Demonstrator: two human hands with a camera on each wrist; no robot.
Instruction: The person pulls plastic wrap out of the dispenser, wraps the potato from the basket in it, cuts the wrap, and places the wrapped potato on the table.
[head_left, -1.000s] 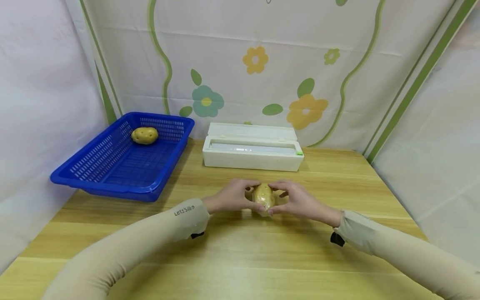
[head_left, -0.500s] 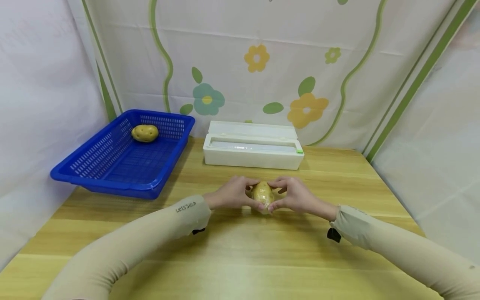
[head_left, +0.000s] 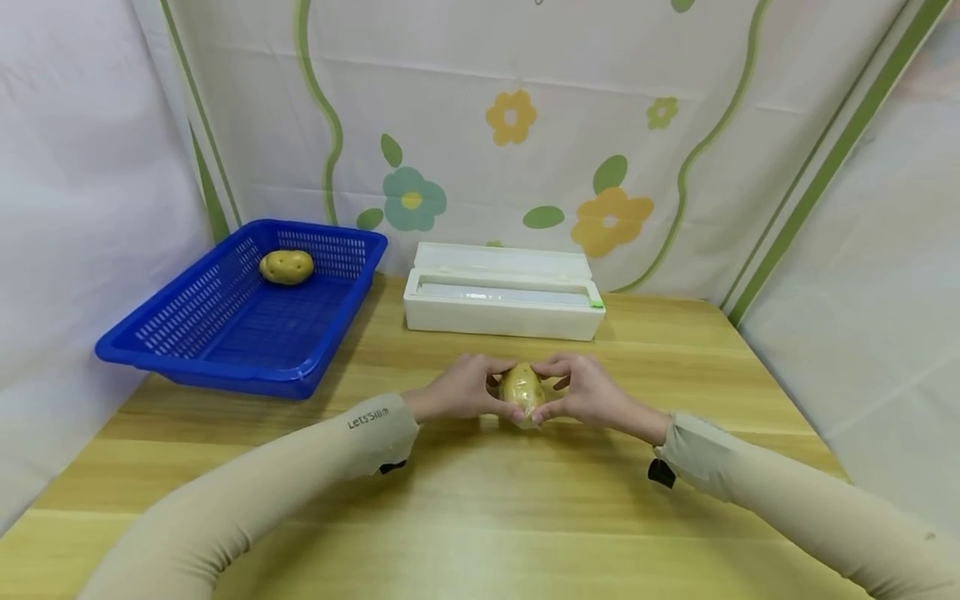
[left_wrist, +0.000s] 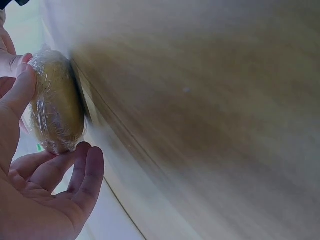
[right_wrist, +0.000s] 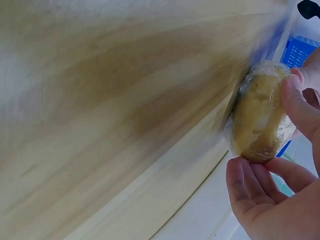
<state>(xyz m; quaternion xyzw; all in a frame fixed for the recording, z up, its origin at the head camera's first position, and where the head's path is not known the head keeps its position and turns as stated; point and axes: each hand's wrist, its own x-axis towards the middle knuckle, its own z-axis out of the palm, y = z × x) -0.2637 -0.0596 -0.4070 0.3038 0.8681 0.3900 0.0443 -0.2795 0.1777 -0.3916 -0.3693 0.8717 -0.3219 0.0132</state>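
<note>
A potato (head_left: 522, 389) wrapped in clear plastic film sits on the table between both hands. My left hand (head_left: 467, 388) holds it from the left, thumb at the near end and fingers at the far end. From the other side my right hand (head_left: 592, 392) grips it the same way, the two thumbs close together at the near end. Wrinkled film shows on the potato (left_wrist: 56, 102) in the left wrist view. In the right wrist view the film bunches along the edge of the potato (right_wrist: 260, 112) beside the tabletop.
A blue plastic basket (head_left: 225, 375) stands at the left, with an unwrapped-looking potato (head_left: 287, 267) in its far part. Behind the hands lies a long white box (head_left: 498, 319) with its lid raised. Patterned cloth walls (head_left: 465, 67) bound the wooden table (head_left: 480, 517).
Both hands stay around the wrapped potato with almost no movement. The right wrist has shifted slightly left, and the view has moved a little.
</note>
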